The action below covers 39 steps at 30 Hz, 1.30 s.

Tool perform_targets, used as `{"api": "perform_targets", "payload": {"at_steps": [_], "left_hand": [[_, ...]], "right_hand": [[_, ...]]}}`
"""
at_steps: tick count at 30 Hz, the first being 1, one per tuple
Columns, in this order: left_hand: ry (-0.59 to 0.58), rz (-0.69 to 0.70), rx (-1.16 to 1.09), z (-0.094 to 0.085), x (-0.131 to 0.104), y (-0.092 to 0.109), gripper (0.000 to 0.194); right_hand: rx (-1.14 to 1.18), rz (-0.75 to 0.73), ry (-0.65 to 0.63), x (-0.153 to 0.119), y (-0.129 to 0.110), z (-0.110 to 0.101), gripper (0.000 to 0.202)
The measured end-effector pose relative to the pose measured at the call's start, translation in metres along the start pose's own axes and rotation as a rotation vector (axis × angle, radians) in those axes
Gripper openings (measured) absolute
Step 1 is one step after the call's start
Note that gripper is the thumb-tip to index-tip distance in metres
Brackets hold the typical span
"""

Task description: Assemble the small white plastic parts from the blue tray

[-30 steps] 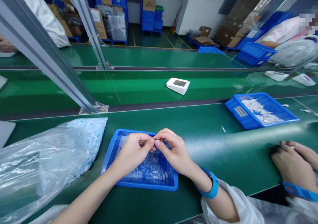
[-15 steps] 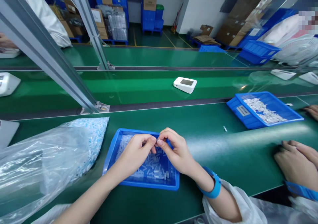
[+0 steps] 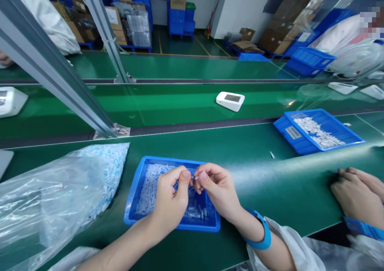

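My left hand [image 3: 172,197] and my right hand [image 3: 221,189] meet, fingertips nearly touching, above a blue plastic tray [image 3: 128,207]. Each is closed in a pinch. A small white plastic piece [image 3: 195,177] shows between the fingertips, partly hidden by them. Many small white pieces [image 3: 150,189] lie heaped in the left part of the tray. Loose narrow pieces [image 3: 196,213] lie in its front right part, some of them standing upright. My hands and forearms cover the middle of the tray.
To the left lies a clear plastic bag [image 3: 60,187] of light blue and white pieces. A second blue bin [image 3: 300,143] with white pieces stands right, near a co-worker's hands [image 3: 357,191]. A white device [image 3: 230,101] sits on the green belt behind a metal post [image 3: 69,75].
My hands have shifted slightly down and right, and the small white piece now shows between my fingertips. The white device on the belt has moved right.
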<state>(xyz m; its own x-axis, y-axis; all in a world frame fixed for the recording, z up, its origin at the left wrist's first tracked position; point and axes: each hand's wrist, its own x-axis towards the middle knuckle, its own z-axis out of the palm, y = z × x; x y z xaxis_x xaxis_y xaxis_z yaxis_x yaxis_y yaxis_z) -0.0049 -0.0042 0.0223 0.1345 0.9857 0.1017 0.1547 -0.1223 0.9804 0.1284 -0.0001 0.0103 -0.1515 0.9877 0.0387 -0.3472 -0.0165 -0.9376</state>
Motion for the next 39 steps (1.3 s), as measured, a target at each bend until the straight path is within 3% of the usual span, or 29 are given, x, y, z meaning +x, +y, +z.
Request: {"api": "perform_targets", "payload": {"at_steps": [5,9,14,20,25,31,39], "left_hand": [[-0.011,0.089,0.025,0.002,-0.003,0.000,0.035],[-0.009,0.159,0.062,0.003,-0.003,0.000,0.034],[0.078,0.281,0.082,0.004,-0.003,-0.001,0.033],[0.108,0.297,0.172,0.005,-0.002,-0.003,0.033],[0.115,0.317,0.223,0.006,-0.002,-0.002,0.033],[0.185,0.447,0.336,0.008,-0.002,-0.004,0.030],[0.183,0.437,0.356,0.011,-0.003,-0.005,0.030]], "right_hand": [[0.012,-0.010,0.032,-0.004,0.006,0.004,0.021],[0.048,-0.050,-0.041,-0.005,0.005,0.003,0.028],[0.106,-0.019,-0.066,-0.005,0.007,0.001,0.029],[0.152,0.028,-0.074,-0.006,0.006,0.001,0.032],[0.074,0.037,-0.051,-0.005,0.006,0.002,0.036],[-0.135,-0.007,0.045,-0.007,0.004,0.004,0.037],[-0.183,-0.078,0.077,-0.010,0.003,0.006,0.033]]}}
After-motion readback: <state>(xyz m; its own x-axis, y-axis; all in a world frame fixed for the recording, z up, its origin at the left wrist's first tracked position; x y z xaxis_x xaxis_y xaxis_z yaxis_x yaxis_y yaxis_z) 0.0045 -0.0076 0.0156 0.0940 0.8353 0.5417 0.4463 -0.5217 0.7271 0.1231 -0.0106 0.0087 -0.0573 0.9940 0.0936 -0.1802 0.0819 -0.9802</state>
